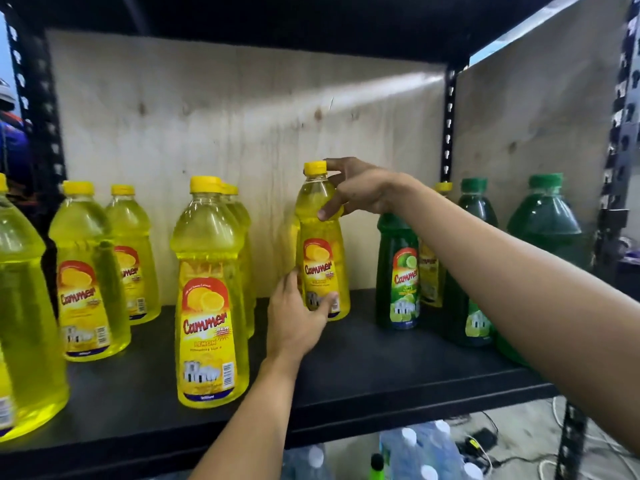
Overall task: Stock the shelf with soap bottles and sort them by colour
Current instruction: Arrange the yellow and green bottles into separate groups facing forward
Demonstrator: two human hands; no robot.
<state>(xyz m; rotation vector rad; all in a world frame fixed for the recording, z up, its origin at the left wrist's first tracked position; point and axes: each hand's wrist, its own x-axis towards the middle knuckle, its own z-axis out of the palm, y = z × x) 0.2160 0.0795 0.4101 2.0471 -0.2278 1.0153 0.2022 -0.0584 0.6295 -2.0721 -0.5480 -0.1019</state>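
Through the head camera, both hands clasp one yellow bottle (320,258) standing on the shelf (381,368). The right hand (356,192) wraps its shoulder under the cap, and the left hand (294,320) curls round its base. I'd judge it's being placed with the yellows. Just right of the hands stands a green bottle (398,271), with a stray yellow bottle (431,271) behind it, likely next and awkward to reach. A front yellow bottle (209,306) stands to their left.

The middle yellow bottle (320,230) has a yellow cap and a red-and-yellow label lettered in red. The green bottles (391,244) are dark green with green caps and lime-green labels. The shelf board (346,375) is black, the back panel (207,116) pale knotted wood.
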